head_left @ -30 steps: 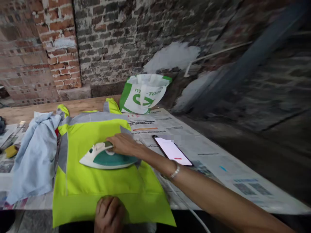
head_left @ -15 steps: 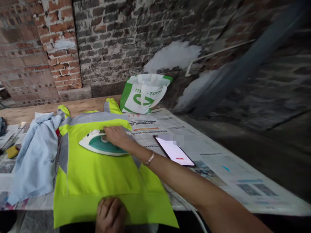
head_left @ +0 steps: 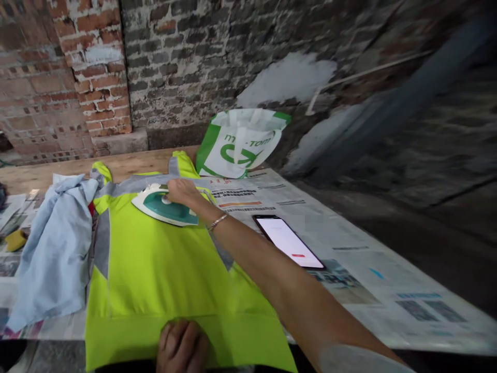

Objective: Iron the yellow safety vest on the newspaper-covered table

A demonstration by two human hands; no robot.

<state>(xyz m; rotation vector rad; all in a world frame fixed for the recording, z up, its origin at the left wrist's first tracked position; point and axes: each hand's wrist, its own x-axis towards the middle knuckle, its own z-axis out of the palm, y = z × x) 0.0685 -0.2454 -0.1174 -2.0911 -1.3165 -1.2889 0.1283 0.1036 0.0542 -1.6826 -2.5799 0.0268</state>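
A yellow-green high-visibility sweatshirt (head_left: 166,269) with grey bands lies spread on the newspaper-covered table. My right hand (head_left: 181,190) is closed around the handle of a white and teal clothes iron (head_left: 166,208). The iron's sole rests on the upper part of the sweatshirt, its tip pointing left. At the table's front edge my left hand (head_left: 182,344) is closed on the sweatshirt's bottom hem, fingers curled and the fingertips hidden.
A crumpled light blue cloth garment (head_left: 58,254) lies left of the sweatshirt, near a yellow sponge-like piece (head_left: 15,240). To the right is a lit phone (head_left: 289,241) on newspaper (head_left: 349,274). A white and green bag (head_left: 243,142) stands by the brick wall (head_left: 186,62).
My right hand has slid the iron away from me, up the sweatshirt towards the grey shoulder band. My left hand stays on the hem. The view has shifted slightly.
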